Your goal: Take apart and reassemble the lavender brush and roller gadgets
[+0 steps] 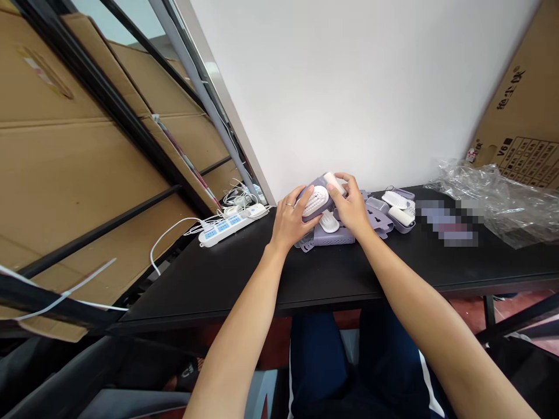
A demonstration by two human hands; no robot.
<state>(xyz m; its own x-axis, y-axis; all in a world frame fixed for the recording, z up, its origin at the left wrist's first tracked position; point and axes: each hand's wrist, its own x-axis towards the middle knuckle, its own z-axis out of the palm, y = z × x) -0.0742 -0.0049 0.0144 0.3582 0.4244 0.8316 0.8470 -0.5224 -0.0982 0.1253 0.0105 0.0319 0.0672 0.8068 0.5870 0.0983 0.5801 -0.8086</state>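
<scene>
Above the black tabletop, my left hand (289,220) is closed round one end of a purple plastic case (321,181). In that case lie a white oval ridged piece (316,201) and a white roller (334,183). My right hand (353,205) grips the other end, its fingers on the roller. Just below the hands, another white ridged piece (329,222) rests on a purple perforated tray (334,237). To the right of my right hand are more purple plastic parts (379,220) and a second purple case (402,227) with white pieces in it.
A white power strip (233,226) with tangled cables lies at the table's left. Crumpled clear plastic (498,201) and a cardboard box (524,110) stand at the right. A white wall (358,87) rises behind; a black rack with cardboard (56,169) is at the left.
</scene>
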